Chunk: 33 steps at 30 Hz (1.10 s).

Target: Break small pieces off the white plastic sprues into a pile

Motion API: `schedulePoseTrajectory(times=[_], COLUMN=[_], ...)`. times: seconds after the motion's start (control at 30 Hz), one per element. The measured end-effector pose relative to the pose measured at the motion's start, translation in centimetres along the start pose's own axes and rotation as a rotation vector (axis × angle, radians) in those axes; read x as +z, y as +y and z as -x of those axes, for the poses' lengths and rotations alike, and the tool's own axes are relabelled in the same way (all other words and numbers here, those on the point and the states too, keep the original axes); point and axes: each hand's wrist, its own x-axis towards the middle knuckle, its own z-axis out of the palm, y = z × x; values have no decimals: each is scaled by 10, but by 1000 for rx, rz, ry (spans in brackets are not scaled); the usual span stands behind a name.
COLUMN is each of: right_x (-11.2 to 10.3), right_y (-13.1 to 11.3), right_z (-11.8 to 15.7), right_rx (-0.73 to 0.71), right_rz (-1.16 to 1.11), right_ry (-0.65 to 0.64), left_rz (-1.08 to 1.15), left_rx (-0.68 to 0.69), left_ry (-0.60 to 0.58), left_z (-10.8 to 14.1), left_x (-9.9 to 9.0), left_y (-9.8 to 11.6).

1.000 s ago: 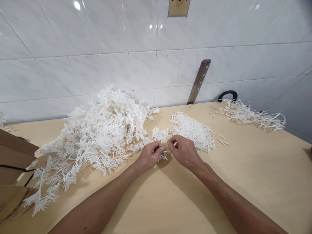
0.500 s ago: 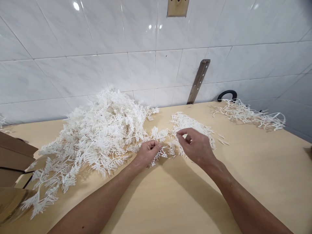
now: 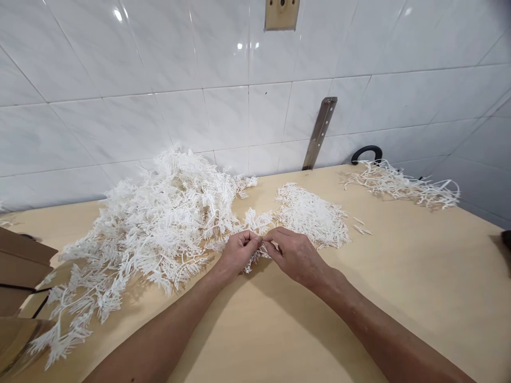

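Note:
Between the two hands is a white plastic sprig (image 3: 255,259) with thin needle-like tips. My left hand (image 3: 239,250) pinches it between thumb and fingers. The fingertips of my right hand (image 3: 293,252) meet those of the left and are closed on the sprig's upper end. A large tangled heap of white sprigs (image 3: 159,213) lies to the left. Behind my right hand is a flatter pile of small white pieces (image 3: 313,213). What exactly the fingertips grip is partly hidden by the fingers.
Bare white stems (image 3: 403,183) lie at the back right beside a black curved object (image 3: 366,153). A few loose pieces (image 3: 362,226) are right of the small pile. A cardboard box (image 3: 24,260) stands at the left; a metal bracket (image 3: 320,133) rises at the tiled wall.
My right hand has moved left and down from over the small pile to meet my left hand at the sprig. My left hand has hardly moved. The view has shifted slightly.

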Motion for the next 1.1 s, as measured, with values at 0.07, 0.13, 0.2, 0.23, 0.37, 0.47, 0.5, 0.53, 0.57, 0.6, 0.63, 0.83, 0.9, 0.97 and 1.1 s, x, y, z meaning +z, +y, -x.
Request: schedulePoseTrajectory(times=[0.07, 0.13, 0.2, 0.23, 0.37, 0.47, 0.5, 0.53, 0.57, 0.6, 0.63, 0.83, 0.9, 0.97, 1.1], right_x=[3, 7, 9, 10, 10, 2, -3, -8, -13, -19, -23, -41, -44, -46, -46], right_y=[-1, -2, -5, -6, -4, 5, 9, 15, 21, 28, 36, 66, 56, 39, 14], right_z=[1, 0, -1, -2, -6, -8, -9, -9, -9, -10, -9, -5, -5, -5, -6], right_rx=[18, 55, 124, 175, 386, 432, 437, 448, 467, 488, 504, 516, 485, 440, 312], right_rz=[42, 74, 74, 53, -29, -28, -51, -71, -75, -53, -10, 131, 14, -139, -257], right_ry=[0, -2, -8, -16, -5, 135, 193, 251, 313, 366, 418, 455, 348, 117, -236], left_rz=[-72, -132, -162, -167, -151, -105, -81, -53, -23, 8, 42, 252, 290, 314, 325], left_rx=[29, 68, 100, 114, 180, 187, 164, 131, 97, 71, 53, -4, -19, -38, -47], left_ry=[40, 90, 120, 127, 158, 145, 129, 114, 102, 98, 99, 94, 99, 106, 115], left_z=[0, 2, 4, 6, 9, 8, 8, 7, 6, 5, 4, 2, 2, 2, 3], left_x=[3, 6, 8, 9, 8, 4, 3, 2, 1, 0, 0, -2, -2, -1, 1], left_y=[-1, -1, 0, 1, 3, 4, 4, 4, 4, 4, 4, 2, 3, 4, 6])
